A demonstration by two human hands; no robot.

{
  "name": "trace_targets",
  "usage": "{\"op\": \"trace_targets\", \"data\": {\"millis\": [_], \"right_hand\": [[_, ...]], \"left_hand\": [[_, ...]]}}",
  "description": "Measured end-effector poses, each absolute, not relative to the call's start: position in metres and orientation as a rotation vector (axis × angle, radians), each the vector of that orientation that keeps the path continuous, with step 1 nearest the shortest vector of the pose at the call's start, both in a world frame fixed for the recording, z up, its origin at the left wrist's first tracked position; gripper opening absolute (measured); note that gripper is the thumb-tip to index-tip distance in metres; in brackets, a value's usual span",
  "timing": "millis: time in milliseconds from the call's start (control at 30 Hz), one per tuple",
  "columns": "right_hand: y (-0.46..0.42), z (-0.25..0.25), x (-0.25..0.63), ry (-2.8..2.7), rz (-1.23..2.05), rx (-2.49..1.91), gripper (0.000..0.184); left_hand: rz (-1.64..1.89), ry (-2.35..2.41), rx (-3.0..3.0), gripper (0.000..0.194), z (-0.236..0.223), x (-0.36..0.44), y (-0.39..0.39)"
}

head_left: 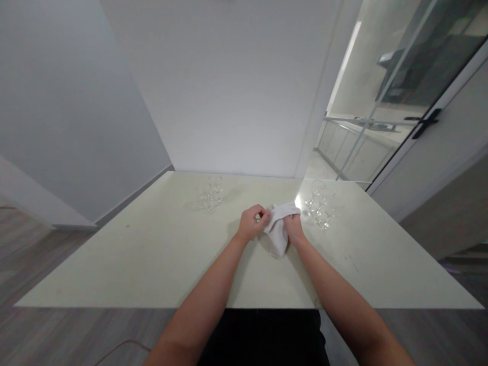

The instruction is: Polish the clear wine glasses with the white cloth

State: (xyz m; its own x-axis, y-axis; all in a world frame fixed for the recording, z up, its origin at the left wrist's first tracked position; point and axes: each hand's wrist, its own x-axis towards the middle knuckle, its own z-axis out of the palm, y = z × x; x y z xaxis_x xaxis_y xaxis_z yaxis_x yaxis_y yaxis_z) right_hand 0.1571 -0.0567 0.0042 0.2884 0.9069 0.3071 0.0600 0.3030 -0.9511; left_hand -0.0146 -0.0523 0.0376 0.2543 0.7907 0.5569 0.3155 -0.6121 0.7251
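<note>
White cloth [280, 238] was bunched between my two grips, over the table [125, 269], slightly right of its middle. A fold ran across its top, a corner hung toward me; couldn't tell if that tip touched the tabletop. Right grip [293, 227]: clenched on the cloth, fingers tucked under the fold, back of the hand partly toward me. Left grip [251, 222]: fingers curled, thumb and forefinger bent into a loop with a small gap, tips at the cloth's left edge; couldn't tell whether they pinched it. Both forearms slanted inward from the near edge, left forearm [213, 277] up to the right, right forearm [335, 284] up to the left, wrists close together. Clear glassware [321, 207] stood just right of my right grip, more clear glasses [210, 194] farther off, left. Beyond: pale wall [236, 101], door handle [427, 123] far right.
</note>
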Motion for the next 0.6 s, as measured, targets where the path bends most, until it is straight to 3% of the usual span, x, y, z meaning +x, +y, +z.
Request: {"op": "trace_targets", "data": {"millis": [167,300,467,600], "right_hand": [[-0.068,0.016,0.152,-1.372,0.721,-1.035,0.030],[-0.070,0.017,0.150,-1.477,0.688,-1.027,0.032],[-0.059,0.007,0.151,-1.145,0.802,-1.059,0.025],[-0.049,-0.003,0.156,-0.904,0.830,-1.237,0.028]], "left_hand": [[1.162,1.102,1.392,0.065,0.033,-0.012,-0.035],[1.040,1.120,1.194,0.072,0.033,-0.016,-0.030],[1.426,0.968,1.724,0.056,0.034,-0.017,-0.044],[1.411,0.798,2.327,0.037,0.036,-0.014,-0.056]]}}
